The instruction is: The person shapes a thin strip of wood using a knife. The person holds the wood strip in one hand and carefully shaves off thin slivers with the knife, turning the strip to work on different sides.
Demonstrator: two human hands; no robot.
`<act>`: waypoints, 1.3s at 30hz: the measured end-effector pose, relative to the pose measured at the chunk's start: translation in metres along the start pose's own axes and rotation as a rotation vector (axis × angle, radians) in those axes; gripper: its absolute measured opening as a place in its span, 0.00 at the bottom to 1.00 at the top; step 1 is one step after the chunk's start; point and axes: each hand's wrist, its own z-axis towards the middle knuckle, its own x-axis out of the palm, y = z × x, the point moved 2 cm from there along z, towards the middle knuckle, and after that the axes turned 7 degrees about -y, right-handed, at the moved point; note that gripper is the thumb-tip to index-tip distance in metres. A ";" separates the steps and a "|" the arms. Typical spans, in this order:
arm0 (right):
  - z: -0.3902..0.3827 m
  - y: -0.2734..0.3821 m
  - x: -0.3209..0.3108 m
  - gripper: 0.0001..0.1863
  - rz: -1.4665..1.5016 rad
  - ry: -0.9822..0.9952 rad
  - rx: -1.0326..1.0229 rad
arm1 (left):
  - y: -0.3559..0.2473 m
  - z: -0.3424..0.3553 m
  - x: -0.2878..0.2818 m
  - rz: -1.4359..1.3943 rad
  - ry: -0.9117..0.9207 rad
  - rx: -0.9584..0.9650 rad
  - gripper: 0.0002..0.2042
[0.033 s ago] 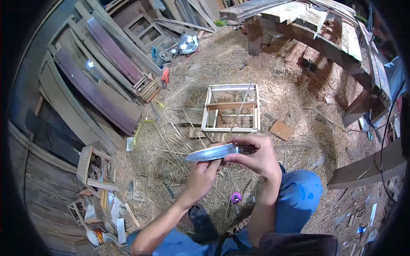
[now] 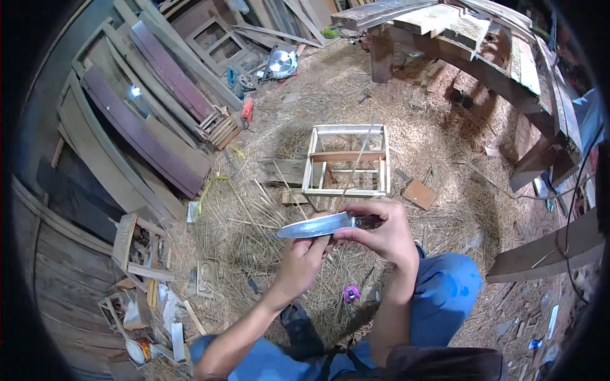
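Note:
My right hand (image 2: 379, 232) is closed round the dark handle of a knife (image 2: 316, 226), its broad blade pointing left and lying nearly level. Just under the blade, my left hand (image 2: 301, 264) is closed, its fingertips partly hidden behind the steel. A thin wooden strip (image 2: 359, 162) rises from between the hands and slants away from me; its near end is hidden, and the left fingers appear to grip it. Beyond the hands, a small wooden frame (image 2: 347, 191) with crossbars stands on the littered floor.
Thin strips and shavings cover the floor. A purple tape measure (image 2: 351, 293) lies near my feet. A brown wooden block (image 2: 419, 193) sits right of the frame. A heavy workbench (image 2: 467, 60) stands far right, boards (image 2: 136, 130) lean left, and a circular saw (image 2: 281, 62) lies at the back.

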 end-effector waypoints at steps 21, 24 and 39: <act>-0.060 -0.001 0.055 0.19 -0.520 0.177 -0.215 | 0.102 0.005 -0.030 -0.501 0.474 -0.224 0.10; -0.055 0.011 0.031 0.20 -0.752 0.359 -0.348 | 0.108 0.001 -0.024 -0.490 0.584 -0.291 0.08; 0.001 0.077 -0.067 0.15 -0.889 -0.084 -0.390 | 0.064 -0.017 0.019 -0.434 0.679 -0.116 0.11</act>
